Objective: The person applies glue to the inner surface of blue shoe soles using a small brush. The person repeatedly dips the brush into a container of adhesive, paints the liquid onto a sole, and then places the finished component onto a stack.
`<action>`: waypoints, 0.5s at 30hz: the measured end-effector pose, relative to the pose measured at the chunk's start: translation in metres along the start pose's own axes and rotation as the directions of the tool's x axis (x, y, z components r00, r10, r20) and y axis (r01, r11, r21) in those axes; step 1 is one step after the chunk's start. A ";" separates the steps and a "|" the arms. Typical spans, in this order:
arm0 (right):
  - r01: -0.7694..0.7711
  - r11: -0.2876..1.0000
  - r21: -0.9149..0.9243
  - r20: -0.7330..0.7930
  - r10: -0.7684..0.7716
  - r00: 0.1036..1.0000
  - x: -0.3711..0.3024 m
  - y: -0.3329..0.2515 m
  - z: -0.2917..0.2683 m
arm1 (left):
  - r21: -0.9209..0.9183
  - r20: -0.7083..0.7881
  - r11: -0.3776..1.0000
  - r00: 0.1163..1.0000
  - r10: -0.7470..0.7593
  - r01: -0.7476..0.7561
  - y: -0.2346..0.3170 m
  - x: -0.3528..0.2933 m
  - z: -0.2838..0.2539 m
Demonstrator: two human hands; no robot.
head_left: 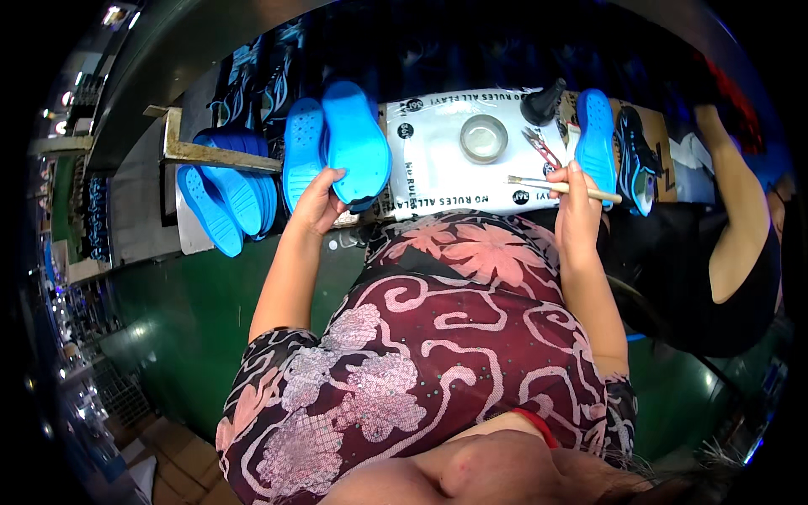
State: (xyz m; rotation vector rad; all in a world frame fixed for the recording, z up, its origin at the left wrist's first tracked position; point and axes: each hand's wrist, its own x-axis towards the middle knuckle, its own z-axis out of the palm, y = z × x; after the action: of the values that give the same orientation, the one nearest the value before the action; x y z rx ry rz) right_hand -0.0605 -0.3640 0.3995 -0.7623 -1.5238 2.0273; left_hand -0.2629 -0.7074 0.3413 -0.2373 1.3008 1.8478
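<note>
Here:
- Left hand grips a blue shoe sole at the bench's near edge.
- Right hand pinches a wooden brush.
- White plastic sheet covers the bench, under a round tin.
- Green floor below.

You had a round glass jar on the white plastic sheet, a black cone-shaped bottle beside it, red-handled pliers nearby, and stacked blue soles far left.

She wears a loose dark maroon dress printed with pale pink flowers and cream swirls; its short sleeves leave both forearms bare, red trim at the neckline.
</note>
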 end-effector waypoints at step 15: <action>0.810 0.520 -0.272 0.544 -0.611 0.575 -0.011 -0.051 0.048 | 0.530 0.177 0.524 0.691 0.701 -0.667 -0.009 -0.033 0.157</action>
State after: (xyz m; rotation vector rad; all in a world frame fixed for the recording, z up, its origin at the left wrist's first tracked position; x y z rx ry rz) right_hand -0.0826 -0.3916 0.4604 0.2035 -2.1576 1.1470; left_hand -0.1893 -0.5908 0.4238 0.6591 2.1298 1.9466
